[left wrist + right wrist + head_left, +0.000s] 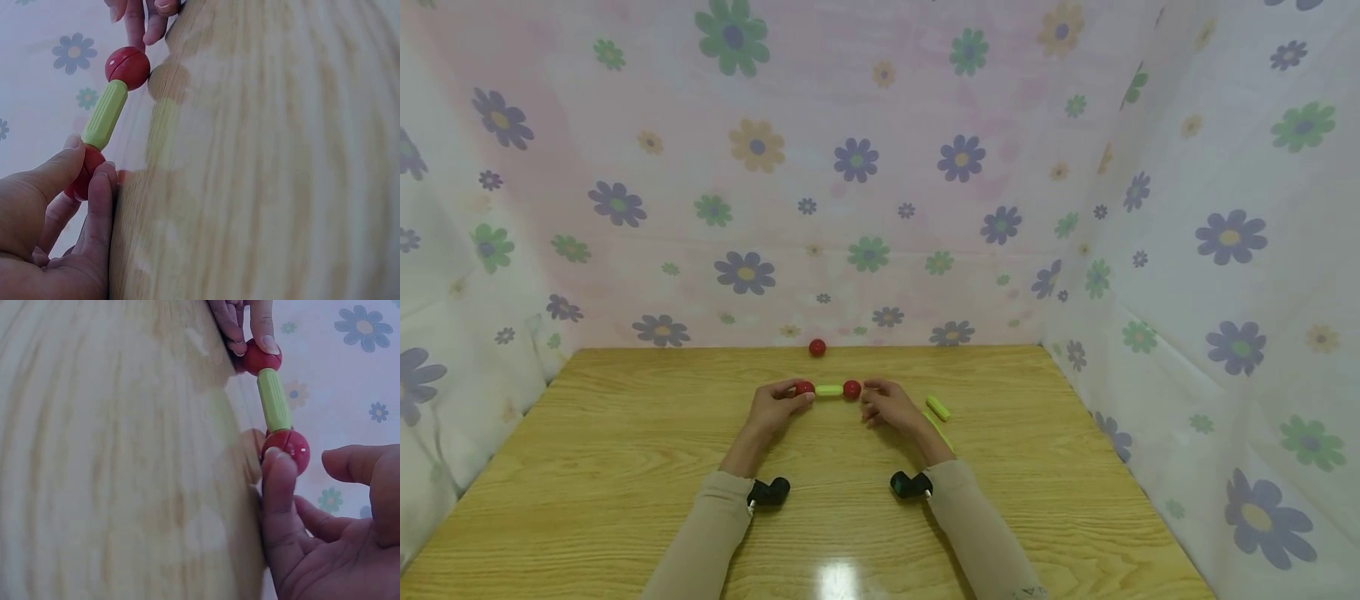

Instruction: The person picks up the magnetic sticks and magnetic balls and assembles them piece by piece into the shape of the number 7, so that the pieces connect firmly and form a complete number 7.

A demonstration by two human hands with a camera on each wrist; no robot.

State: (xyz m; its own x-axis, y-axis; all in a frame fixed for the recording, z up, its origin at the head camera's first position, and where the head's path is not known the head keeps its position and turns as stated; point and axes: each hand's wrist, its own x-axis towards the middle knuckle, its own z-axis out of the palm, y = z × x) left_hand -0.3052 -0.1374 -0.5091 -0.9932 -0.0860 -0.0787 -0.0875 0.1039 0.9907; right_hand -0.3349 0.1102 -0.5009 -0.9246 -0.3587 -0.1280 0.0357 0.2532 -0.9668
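A light green grooved rod (830,390) joins two red balls, one at each end, low over the table. My left hand (775,406) pinches the left ball (87,175) between thumb and fingers, covering part of it. At the other end, my right hand (891,406) is beside the right ball (852,390). In the right wrist view, the right thumb (350,464) stands apart from that ball (292,452), while a fingertip overlaps its lower side. The right fingers are loosely bent, with nothing gripped between them.
Another red ball (817,347) sits at the table's back edge. Right of my right hand lies a short green rod (937,407), and a longer thin green piece (942,433) is partly hidden by the right forearm. Flowered cloth (820,208) hangs behind the wooden table (625,467).
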